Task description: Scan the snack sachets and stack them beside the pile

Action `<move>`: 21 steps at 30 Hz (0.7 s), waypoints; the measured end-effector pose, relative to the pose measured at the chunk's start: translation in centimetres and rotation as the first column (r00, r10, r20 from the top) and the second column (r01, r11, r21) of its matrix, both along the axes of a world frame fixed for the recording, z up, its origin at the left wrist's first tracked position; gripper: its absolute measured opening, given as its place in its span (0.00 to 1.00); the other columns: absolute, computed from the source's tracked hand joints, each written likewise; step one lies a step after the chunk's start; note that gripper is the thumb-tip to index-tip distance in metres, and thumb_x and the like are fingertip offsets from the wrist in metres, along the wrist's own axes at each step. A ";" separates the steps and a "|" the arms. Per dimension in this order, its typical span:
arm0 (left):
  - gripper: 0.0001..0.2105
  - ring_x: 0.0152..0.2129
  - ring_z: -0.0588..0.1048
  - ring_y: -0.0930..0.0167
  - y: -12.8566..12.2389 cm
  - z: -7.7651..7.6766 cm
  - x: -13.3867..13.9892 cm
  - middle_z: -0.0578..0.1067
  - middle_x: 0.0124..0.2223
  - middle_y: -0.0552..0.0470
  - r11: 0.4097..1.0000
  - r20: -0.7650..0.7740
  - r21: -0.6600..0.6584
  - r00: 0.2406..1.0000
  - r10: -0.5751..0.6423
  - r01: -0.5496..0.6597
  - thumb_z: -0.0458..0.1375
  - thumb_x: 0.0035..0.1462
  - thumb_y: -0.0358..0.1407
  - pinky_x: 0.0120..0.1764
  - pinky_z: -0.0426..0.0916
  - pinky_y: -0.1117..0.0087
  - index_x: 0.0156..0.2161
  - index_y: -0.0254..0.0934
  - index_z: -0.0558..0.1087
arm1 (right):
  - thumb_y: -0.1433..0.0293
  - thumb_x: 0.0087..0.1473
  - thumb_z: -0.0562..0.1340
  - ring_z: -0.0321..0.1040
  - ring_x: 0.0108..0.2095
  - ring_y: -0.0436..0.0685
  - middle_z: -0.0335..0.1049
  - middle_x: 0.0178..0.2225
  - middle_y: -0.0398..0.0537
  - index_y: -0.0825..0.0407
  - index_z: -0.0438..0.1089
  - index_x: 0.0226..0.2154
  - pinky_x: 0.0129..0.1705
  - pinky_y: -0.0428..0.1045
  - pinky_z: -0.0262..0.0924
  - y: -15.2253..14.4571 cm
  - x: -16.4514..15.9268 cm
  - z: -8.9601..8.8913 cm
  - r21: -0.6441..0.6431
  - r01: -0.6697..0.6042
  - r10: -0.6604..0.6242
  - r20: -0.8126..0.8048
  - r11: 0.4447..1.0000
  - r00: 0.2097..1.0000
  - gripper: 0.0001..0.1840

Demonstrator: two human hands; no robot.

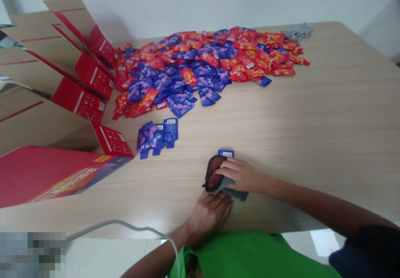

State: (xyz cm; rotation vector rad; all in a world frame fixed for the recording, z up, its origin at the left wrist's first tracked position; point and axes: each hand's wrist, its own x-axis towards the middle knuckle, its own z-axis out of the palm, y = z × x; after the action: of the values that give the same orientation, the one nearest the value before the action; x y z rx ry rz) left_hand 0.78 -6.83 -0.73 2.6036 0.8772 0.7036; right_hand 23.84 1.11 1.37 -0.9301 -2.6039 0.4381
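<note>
A grey cloth pouch [215, 172] lies at the front of the table, its dark-rimmed mouth gaping and a reddish lining showing inside. My right hand [242, 174] grips the pouch from the right, its fingers curled over the rim. From below, my left hand [210, 212] closes on the pouch's lower edge, palm down; its fingertips are partly hidden by the cloth. A blue packet [226, 153] pokes out just behind the pouch, most of it covered. Left of there, several blue packets [151, 137] lie overlapping, flat on the wood.
A large heap of red and blue packets [193, 68] spreads along the back. Open red cartons [115, 141] with raised flaps stand at the left. Grey crumpled fabric [298, 32] sits behind the heap. A grey cable [125, 224] crosses the table's front edge [103, 237].
</note>
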 end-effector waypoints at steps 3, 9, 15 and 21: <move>0.14 0.59 0.77 0.62 0.0 0.0 0.0 0.80 0.59 0.46 0.999 -0.006 0.033 1.000 0.003 -0.002 0.60 0.70 0.34 0.63 0.72 0.57 0.57 0.35 0.77 | 0.61 0.60 0.69 0.71 0.50 0.65 0.76 0.49 0.55 0.50 0.73 0.55 0.54 0.60 0.69 3.8 1.4 -1.2 0.032 0.149 -0.150 0.016 0.988 0.989 0.23; 0.13 0.61 0.75 0.63 0.1 -0.1 -0.2 0.79 0.60 0.47 0.999 -0.012 0.047 1.000 -0.005 0.006 0.59 0.71 0.32 0.64 0.72 0.57 0.57 0.36 0.78 | 0.61 0.64 0.64 0.69 0.54 0.69 0.73 0.54 0.59 0.50 0.70 0.61 0.57 0.63 0.67 9.4 4.5 2.5 0.154 0.422 -0.420 -0.050 0.893 0.906 0.25; 0.13 0.55 0.80 0.64 0.2 0.0 -0.2 0.81 0.56 0.46 1.000 -0.006 0.005 1.000 -0.011 0.011 0.59 0.70 0.31 0.62 0.74 0.60 0.56 0.36 0.78 | 0.60 0.64 0.65 0.72 0.49 0.64 0.76 0.51 0.53 0.48 0.71 0.59 0.52 0.58 0.69 0.7 0.9 1.8 0.048 0.052 -0.051 -0.027 0.997 0.998 0.23; 0.14 0.61 0.75 0.62 0.2 0.2 -0.3 0.78 0.61 0.45 0.999 -0.029 0.031 0.999 -0.027 0.028 0.58 0.70 0.31 0.65 0.71 0.57 0.57 0.35 0.77 | 0.62 0.60 0.68 0.72 0.49 0.64 0.76 0.49 0.55 0.49 0.73 0.56 0.53 0.60 0.70 5.0 2.0 -1.5 0.023 0.178 -0.178 0.001 0.984 0.984 0.23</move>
State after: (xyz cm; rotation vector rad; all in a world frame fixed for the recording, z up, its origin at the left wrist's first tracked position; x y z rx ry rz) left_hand 0.44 -6.59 -0.57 2.6541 0.8436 0.6802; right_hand 25.87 6.14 -0.10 -1.1440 -2.4951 0.3586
